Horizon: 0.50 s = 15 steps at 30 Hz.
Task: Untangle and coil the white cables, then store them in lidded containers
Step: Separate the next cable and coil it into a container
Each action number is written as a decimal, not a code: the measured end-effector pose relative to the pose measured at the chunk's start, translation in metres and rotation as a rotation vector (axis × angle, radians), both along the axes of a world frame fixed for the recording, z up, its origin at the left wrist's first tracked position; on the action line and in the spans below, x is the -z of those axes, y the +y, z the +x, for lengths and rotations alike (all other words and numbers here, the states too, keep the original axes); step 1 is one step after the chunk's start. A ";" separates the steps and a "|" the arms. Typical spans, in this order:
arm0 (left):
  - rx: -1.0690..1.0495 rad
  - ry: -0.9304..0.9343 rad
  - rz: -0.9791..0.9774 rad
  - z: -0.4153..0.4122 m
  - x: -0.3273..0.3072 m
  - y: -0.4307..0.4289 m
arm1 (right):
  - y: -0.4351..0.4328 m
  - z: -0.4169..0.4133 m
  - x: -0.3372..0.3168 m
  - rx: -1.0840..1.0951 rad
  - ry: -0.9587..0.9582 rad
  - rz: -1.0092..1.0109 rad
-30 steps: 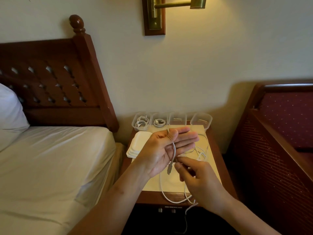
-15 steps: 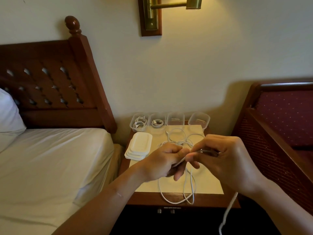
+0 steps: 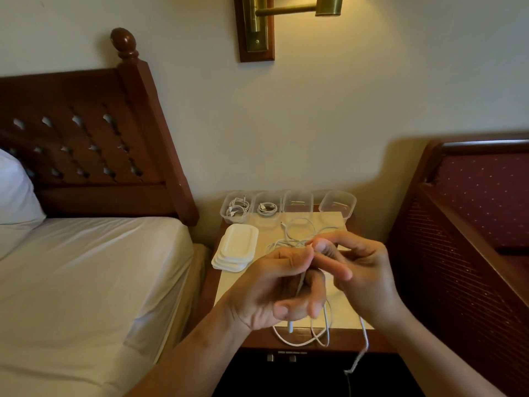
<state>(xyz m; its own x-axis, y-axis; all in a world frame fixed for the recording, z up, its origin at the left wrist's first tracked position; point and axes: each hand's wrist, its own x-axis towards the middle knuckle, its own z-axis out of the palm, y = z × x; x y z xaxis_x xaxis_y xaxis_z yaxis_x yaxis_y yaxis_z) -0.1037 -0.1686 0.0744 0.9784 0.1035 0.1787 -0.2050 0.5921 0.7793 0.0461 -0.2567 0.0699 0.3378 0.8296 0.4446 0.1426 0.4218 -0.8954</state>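
Observation:
My left hand (image 3: 274, 290) grips a white cable (image 3: 300, 282) above the nightstand (image 3: 337, 316), fingers curled round it; its plug end hangs below the palm. My right hand (image 3: 363, 273) pinches the same cable near my left fingertips, and a strand trails down past the table's front edge. More tangled white cable (image 3: 297, 233) lies on the tabletop behind my hands. At the back stands a row of clear containers: the two left ones (image 3: 236, 209) (image 3: 266, 209) hold coiled cables, the two right ones (image 3: 297, 202) (image 3: 337, 204) hold none. A stack of white lids (image 3: 236, 247) lies at the left.
A bed with a white sheet (image 3: 94, 276) and a wooden headboard (image 3: 86, 144) is on the left. A dark wooden, red-upholstered piece of furniture (image 3: 472, 224) stands on the right. A brass wall lamp (image 3: 286, 15) hangs above the nightstand.
My left hand went from open with the cable across its palm to curled round it. My right hand rose from the front edge to meet the left fingertips, drawing cable upward.

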 end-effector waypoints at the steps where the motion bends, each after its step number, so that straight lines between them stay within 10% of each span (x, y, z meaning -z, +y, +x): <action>1: -0.007 -0.041 -0.015 0.002 -0.001 -0.002 | 0.001 -0.005 0.005 0.015 -0.004 -0.018; 10: -0.350 -0.009 -0.079 0.007 -0.011 0.013 | -0.006 -0.025 0.029 0.000 -0.485 -0.273; 15: -0.587 0.273 0.444 0.010 -0.010 0.016 | -0.014 -0.025 0.023 0.014 -0.853 -0.268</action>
<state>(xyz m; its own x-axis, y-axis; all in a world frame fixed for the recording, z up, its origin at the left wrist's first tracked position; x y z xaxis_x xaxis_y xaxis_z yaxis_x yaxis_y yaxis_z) -0.0937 -0.1530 0.0841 0.8008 0.5928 0.0853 -0.1548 0.0673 0.9857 0.0211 -0.2710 0.0465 -0.0086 0.9400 0.3412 0.8084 0.2073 -0.5509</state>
